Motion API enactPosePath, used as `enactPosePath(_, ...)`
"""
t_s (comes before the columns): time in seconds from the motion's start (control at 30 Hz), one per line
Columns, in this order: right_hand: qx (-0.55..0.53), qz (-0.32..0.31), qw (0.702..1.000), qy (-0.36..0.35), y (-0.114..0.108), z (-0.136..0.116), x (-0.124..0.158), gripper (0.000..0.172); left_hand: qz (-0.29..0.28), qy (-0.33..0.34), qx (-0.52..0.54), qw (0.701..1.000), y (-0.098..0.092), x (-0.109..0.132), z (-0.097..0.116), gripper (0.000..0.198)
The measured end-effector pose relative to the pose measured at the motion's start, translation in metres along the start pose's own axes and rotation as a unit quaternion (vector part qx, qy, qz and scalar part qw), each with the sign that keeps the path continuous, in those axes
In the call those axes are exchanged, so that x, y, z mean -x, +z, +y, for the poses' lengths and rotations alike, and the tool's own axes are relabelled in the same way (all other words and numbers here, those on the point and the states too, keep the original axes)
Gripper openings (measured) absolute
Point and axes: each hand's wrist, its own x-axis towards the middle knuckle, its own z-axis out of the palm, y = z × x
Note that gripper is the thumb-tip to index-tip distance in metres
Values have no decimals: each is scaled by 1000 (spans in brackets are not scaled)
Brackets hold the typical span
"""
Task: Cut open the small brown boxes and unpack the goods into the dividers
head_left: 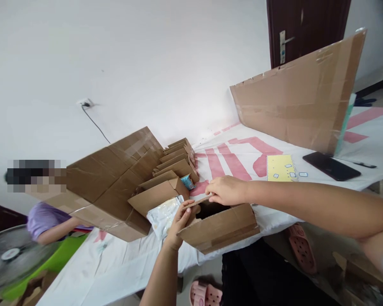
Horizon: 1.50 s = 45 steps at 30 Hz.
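Note:
An upright cardboard box (220,231) with an opening at its top stands at the table's near edge. My left hand (178,221) grips a raised cardboard flap (196,203) at the left side of that box, thumb on one face. From the right, my right hand (226,190) reaches over the opening, its fingers curled onto the same flap's far end. The box's inside is dark, so its contents are hidden. Just left of the box lies a white plastic packet (164,214). Behind it, a small blue packet (188,182) rests against a row of open cardboard boxes (175,168).
Large cardboard boxes (111,174) stand to the left, near a person in a purple sleeve (46,221). A tall cardboard panel (300,97) rises at the back right. A yellow card (279,167) and a black phone (332,165) lie on the white and pink cloth (232,157).

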Motion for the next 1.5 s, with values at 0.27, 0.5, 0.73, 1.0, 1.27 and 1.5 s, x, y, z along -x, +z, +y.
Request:
enactPosePath(0.27,-256,5,956,147,9,17,-22,7,12,12,-38,999,-3,-1,-5,48)
enactPosePath(0.5,-312,72,931,174,9,58,-1,10,46,15,-48,998,-5,-5,-10,58)
enactPosePath(0.73,-149,120,951,241,9,96,73,13,185,46,-109,976,-17,7,1,49)
enactPosePath(1.0,118,-12,988,95,88,82,163,23,198,28,-184,962,-21,26,-9,56)
enactPosePath(1.27,110,-46,991,54,98,69,184,17,211,102,-177,956,-30,31,-9,39)
enactPosePath(1.5,-39,110,992,49,51,66,149,20,-15,62,-270,961,-19,28,55,44)
